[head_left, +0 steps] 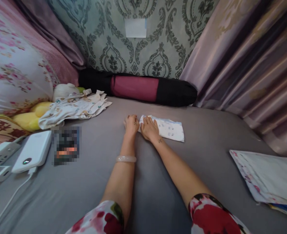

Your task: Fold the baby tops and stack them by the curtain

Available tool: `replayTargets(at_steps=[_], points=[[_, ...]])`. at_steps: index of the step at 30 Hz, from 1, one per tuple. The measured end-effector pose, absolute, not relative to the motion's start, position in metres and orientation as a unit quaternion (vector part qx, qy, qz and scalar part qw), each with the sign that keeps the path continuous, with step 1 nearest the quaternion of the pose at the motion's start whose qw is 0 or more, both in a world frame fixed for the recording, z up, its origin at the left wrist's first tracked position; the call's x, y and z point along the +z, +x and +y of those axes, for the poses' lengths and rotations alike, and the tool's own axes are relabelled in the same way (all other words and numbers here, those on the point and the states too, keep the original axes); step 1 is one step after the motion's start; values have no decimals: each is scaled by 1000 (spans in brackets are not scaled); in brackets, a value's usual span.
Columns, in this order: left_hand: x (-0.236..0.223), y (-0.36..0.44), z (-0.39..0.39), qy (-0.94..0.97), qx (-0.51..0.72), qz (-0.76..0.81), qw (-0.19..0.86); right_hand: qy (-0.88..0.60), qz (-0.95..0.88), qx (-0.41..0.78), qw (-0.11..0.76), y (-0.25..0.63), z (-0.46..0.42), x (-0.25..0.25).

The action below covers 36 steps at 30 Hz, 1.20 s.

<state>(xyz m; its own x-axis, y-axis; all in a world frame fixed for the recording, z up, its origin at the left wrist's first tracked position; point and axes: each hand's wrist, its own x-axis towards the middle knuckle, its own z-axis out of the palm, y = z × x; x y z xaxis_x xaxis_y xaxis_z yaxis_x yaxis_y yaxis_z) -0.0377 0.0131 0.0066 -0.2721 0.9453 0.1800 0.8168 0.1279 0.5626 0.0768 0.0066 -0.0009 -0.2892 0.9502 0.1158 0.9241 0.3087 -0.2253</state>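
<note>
A folded white cloth (171, 129) with small grey-blue prints and a light blue edge lies on the grey bed sheet (158, 182). My right hand (149, 127) rests flat on its left part, fingers stretched out and palm down. Just left of the cloth, my left hand (131, 124) is on the sheet with its fingers curled in. What those fingers hold, if anything, is hidden. A pale bangle (126, 159) circles my left forearm.
At left lie a printed white cloth (80, 107), yellow plush (27, 121), a white power bank (32, 151) with a cable, and a power strip (3, 154). A black and maroon roll (135, 88) lies along the wall. Folded fabric (272, 175) is at right.
</note>
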Motion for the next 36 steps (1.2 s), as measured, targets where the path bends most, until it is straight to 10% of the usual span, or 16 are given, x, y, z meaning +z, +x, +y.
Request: replayTargets(at_steps=[36], points=[[3,16,17,769,214,596,88,-609,-780,50,132,129,-16,12]])
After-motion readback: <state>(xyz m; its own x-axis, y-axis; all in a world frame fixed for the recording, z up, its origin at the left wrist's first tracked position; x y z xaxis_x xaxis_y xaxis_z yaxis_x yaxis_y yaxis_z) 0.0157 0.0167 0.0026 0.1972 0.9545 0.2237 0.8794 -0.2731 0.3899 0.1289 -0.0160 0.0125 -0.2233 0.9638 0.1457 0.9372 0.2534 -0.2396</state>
